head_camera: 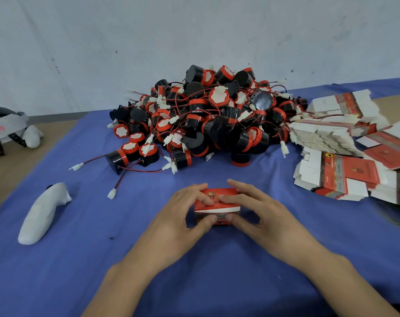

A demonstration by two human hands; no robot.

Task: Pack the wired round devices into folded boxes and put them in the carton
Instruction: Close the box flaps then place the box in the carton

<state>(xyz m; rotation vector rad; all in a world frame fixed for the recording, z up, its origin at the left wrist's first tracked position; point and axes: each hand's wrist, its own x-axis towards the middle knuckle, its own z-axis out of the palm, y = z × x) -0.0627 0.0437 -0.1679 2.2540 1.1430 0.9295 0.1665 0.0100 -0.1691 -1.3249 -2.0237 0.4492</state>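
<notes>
A small red folded box (pixel 219 194) sits on the blue cloth in front of me. My left hand (pixel 183 216) grips its left side, fingers on the lid and thumb against the front face. My right hand (pixel 258 213) grips its right side the same way. The lid shows a white edge along the front and is almost down. A large heap of black and red round devices (pixel 208 117) with red-black wires and white plugs lies behind the box. Flat red and white box blanks (pixel 345 156) are stacked at the right. No carton is in view.
A white controller (pixel 43 213) lies on the blue cloth (pixel 80 259) at the left. A grey-white headset (pixel 7 126) rests on the bare tabletop at the far left. A loose device with a trailing wire and white plug (pixel 112 193) reaches toward the left hand. A pale wall stands behind.
</notes>
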